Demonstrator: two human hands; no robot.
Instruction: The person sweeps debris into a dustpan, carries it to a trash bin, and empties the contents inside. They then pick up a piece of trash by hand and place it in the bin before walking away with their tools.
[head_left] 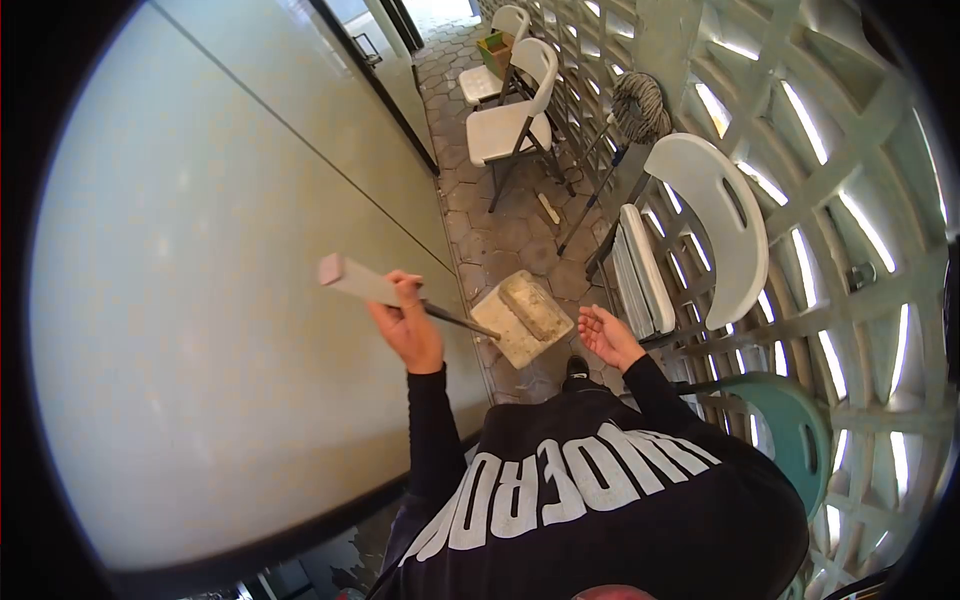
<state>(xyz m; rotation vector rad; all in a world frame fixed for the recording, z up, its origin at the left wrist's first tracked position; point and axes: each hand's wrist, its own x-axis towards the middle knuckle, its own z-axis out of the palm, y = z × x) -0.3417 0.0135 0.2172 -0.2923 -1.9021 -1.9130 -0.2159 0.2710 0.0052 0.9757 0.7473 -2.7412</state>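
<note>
My left hand [408, 328] is wrapped round the pale upper part of a long handle, whose pinkish end points up toward the left. A dark shaft runs from below the fist to a dirty beige dustpan [512, 345] low over the paved floor. The dustpan has a raised, grimy ridge across its top. My right hand [608, 338] hangs to the right of the dustpan, holding nothing, with its fingers loosely curled and apart.
A smooth white wall [230, 300] runs along the left. White folding chairs [510, 130] stand ahead, and another chair [715, 225] is close on the right. A mop [640, 108] leans by the lattice wall [850, 190]. A green chair [795, 435] stands beside me.
</note>
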